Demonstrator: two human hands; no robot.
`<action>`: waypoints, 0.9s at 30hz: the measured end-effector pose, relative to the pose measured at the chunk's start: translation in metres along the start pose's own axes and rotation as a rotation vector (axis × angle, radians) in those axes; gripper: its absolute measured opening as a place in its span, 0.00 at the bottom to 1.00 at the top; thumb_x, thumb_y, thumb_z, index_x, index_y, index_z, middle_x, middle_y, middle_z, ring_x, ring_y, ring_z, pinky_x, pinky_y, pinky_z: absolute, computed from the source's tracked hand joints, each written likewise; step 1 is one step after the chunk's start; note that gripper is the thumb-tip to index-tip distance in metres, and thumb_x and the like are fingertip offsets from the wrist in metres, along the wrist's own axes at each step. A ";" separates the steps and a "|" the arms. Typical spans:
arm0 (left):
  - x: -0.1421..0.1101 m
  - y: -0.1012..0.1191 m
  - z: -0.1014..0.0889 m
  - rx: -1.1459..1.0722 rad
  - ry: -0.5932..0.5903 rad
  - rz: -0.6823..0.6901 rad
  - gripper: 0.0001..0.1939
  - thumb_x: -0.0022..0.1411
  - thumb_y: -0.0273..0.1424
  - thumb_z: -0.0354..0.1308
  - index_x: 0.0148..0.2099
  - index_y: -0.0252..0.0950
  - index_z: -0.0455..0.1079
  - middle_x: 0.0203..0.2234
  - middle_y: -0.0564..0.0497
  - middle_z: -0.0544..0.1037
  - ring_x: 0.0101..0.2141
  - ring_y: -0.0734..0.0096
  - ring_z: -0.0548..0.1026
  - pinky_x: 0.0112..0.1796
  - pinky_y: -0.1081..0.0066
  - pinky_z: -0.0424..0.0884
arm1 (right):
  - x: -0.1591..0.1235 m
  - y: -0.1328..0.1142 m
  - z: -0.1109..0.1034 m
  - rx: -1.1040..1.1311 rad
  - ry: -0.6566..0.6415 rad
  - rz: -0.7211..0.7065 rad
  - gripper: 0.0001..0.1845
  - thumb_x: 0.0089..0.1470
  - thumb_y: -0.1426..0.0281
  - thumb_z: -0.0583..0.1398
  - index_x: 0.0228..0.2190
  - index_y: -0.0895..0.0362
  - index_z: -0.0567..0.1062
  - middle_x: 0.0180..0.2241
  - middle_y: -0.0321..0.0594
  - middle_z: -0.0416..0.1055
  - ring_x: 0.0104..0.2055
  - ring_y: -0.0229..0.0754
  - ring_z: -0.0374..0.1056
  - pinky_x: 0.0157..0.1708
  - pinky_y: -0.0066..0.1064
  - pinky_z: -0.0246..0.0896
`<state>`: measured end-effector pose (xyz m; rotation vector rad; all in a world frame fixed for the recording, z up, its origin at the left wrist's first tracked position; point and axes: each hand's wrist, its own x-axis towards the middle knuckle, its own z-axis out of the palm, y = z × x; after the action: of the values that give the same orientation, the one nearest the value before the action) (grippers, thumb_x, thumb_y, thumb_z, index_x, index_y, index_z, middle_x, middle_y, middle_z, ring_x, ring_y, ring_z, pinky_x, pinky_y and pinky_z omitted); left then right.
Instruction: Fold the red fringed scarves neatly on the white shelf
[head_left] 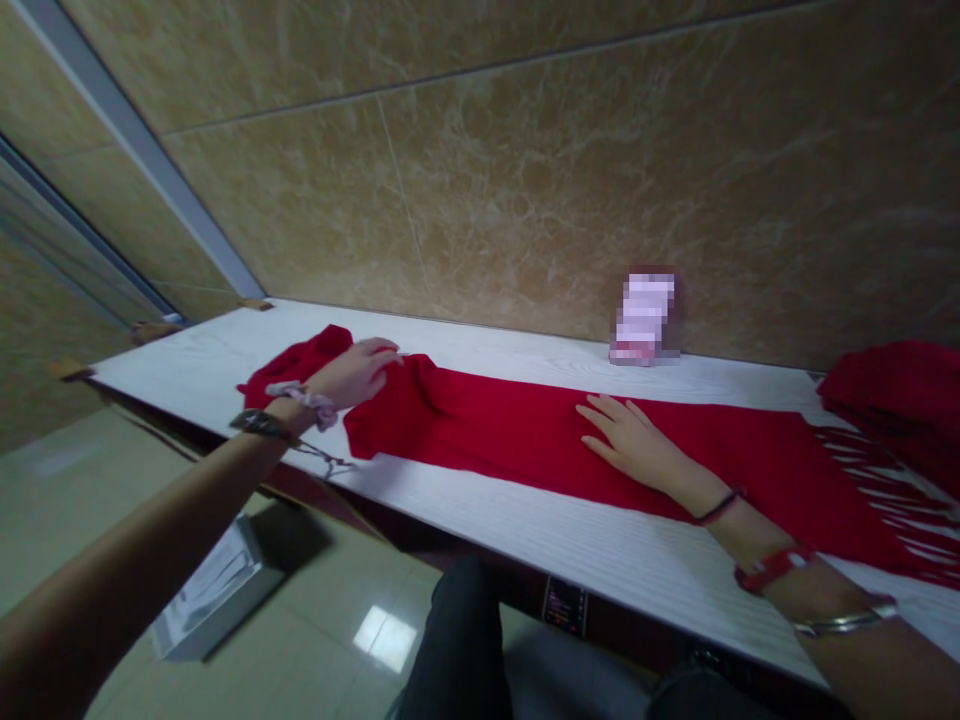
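A long red scarf [517,425] lies along the white table, spread smooth in its middle and right parts, with a fringe [892,490] at the right end. Toward the left it is bunched in folds. My right hand [630,440] rests on the flat stretch, palm down and fingers spread. Over the bunched part is my left hand [356,375], its fingers stretched out to the right and slightly blurred. The underside of that hand is hidden, so contact with the cloth there cannot be made out.
A second heap of red cloth [892,400] sits at the table's right end. Against the marbled wall [487,180] leans a pixelated phone-like object [643,315]. The white table [480,500] is narrow; below its front edge a white box [217,590] stands on the tiled floor.
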<state>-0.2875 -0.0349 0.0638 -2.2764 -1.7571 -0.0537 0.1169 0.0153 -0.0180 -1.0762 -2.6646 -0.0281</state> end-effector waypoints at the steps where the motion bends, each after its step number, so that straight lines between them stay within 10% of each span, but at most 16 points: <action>1: 0.003 0.015 0.006 -0.082 -0.056 0.164 0.13 0.58 0.26 0.46 0.43 0.30 0.67 0.45 0.43 0.68 0.46 0.66 0.65 0.49 0.65 0.61 | 0.000 -0.004 -0.003 0.044 0.022 -0.067 0.24 0.57 0.65 0.50 0.52 0.62 0.64 0.56 0.52 0.59 0.58 0.50 0.52 0.55 0.46 0.49; 7: 0.004 0.062 0.026 -0.174 -0.210 0.352 0.13 0.60 0.33 0.50 0.45 0.32 0.66 0.43 0.45 0.70 0.44 0.68 0.69 0.48 0.70 0.63 | -0.003 -0.031 -0.015 0.255 -0.067 -0.364 0.18 0.55 0.65 0.54 0.46 0.57 0.72 0.48 0.44 0.68 0.50 0.43 0.63 0.51 0.36 0.57; 27: -0.006 0.072 0.035 0.101 -0.078 0.456 0.14 0.63 0.27 0.46 0.49 0.36 0.67 0.42 0.45 0.73 0.41 0.69 0.72 0.41 0.72 0.68 | -0.004 -0.055 -0.019 0.078 0.021 -0.358 0.13 0.56 0.72 0.53 0.36 0.58 0.77 0.43 0.46 0.71 0.45 0.44 0.66 0.45 0.37 0.61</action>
<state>-0.2251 -0.0496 0.0159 -2.5685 -1.2008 0.2088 0.0868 -0.0293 0.0034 -0.5617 -2.7773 -0.0044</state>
